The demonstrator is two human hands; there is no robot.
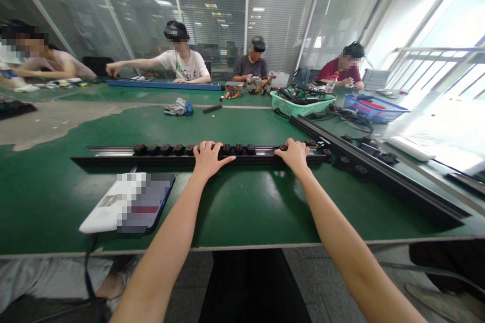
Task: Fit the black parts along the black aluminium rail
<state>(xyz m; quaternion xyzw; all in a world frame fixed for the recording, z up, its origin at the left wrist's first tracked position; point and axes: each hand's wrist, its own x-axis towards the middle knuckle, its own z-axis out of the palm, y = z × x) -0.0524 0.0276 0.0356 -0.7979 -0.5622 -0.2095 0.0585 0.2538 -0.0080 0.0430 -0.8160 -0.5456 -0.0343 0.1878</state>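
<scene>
A long black track rail (170,160) lies crosswise on the green table, with several round black socket-like modules (166,149) in a row along its channel. My left hand (207,159) rests over the middle of that row, thumb stretched out to the right and fingers apart on the modules and rail. Toward the rail's right end, my right hand (297,155) has its fingers and thumb closed on a single round black module (282,148). Bare silvery channel (265,151) shows between this module and the row. My right fingertips are partly hidden.
Another black rail (379,171) lies diagonally on the right, with loose black modules (356,165) beside it. A phone (159,202) and white device (102,214) lie at front left. Beyond stand a green basket (299,107) and blue basket (394,113); several people sit opposite.
</scene>
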